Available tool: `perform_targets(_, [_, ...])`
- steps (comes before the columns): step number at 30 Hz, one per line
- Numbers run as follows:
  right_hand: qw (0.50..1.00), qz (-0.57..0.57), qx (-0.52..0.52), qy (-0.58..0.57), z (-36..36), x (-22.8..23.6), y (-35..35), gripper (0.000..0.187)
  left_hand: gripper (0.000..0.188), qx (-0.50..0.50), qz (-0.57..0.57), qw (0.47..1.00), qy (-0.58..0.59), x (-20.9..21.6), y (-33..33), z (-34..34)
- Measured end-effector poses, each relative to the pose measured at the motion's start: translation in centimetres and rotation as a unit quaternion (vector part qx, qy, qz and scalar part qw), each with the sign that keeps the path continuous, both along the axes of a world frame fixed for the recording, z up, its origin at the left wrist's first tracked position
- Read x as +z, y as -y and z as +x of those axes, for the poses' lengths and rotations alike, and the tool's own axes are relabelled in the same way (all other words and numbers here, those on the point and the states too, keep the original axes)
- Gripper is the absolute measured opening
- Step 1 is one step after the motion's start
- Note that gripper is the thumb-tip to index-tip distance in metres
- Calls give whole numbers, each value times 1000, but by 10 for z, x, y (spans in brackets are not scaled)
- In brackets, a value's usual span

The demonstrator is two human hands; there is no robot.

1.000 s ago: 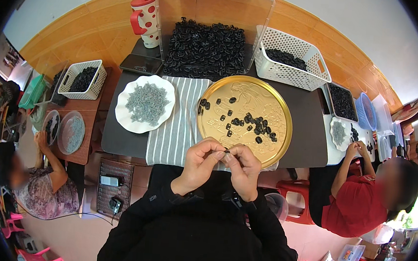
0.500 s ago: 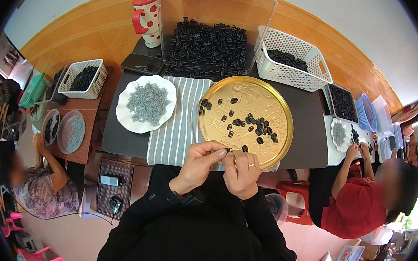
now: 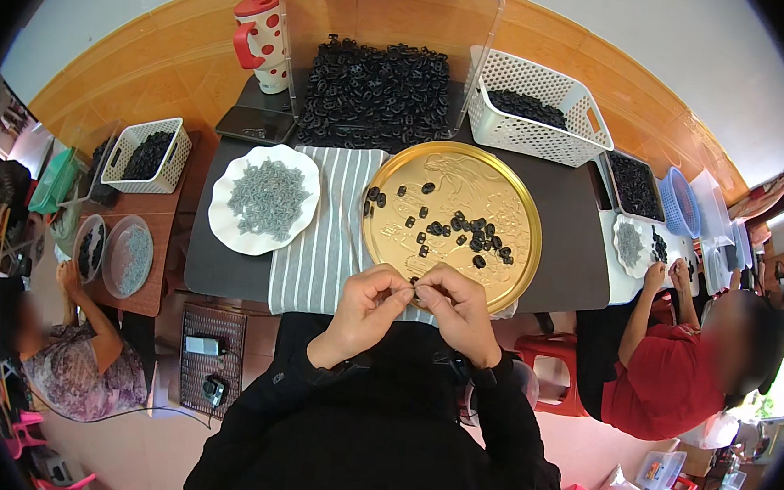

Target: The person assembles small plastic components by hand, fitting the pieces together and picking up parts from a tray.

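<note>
L hand (image 3: 364, 313) & R hand (image 3: 460, 315) pinch, tips nearly meeting, on small black plastic piece (image 3: 415, 282), mostly hidden, by near rim of round embossed gold tray (image 3: 517, 200); tiny hold, so a slipping grip could drop it w/ loose black oval pcs (image 3: 478, 238)

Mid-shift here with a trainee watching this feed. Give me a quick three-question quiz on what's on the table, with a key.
1. True or false: the white plate of gray pieces stands to the left of the gold tray.

2. Which thing lies partly under the gold tray?
A) White basket
B) Striped cloth
C) Red-lidded cup

3. Fill the gap: the left hand and right hand are close together by the gold tray's ____ edge, as the person sees it.

Key:
1. True.
2. B, the striped cloth.
3. Near.
</note>
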State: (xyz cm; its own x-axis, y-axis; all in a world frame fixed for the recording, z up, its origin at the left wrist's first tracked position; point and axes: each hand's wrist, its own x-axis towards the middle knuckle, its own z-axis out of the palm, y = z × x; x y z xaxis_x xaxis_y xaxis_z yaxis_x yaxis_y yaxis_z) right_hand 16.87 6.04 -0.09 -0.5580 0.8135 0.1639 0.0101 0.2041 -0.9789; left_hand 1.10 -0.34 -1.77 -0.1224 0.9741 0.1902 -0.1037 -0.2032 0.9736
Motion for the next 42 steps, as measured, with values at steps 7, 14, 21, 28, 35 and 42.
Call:
perform_targets(7, [995, 101, -1, 13, -3, 1, 7, 3, 4, 42, 69, 990, -114, 2, 7, 3])
perform_targets(14, [998, 51, 31, 35, 1, -4, 2, 4, 5, 44, 22, 999, -8, 1, 6, 4])
perform_targets(21, [998, -64, 7, 1, 3, -7, 10, 7, 6, 38, -55, 990, 124, -13, 2, 4])
perform_targets(28, [995, -93, -23, -28, -2, -14, 13, 9, 11, 24, -84, 980, 179, -11, 0, 6])
perform_targets(35, [997, 38, -30, 64, 14, -11, -4, 8, 26, 21, -82, 976, 203, -15, 0, -1])
perform_targets(42, [914, 281, 12, 294, 25, 2, -52, 8, 26, 32, -77, 978, 192, -21, 2, -9])
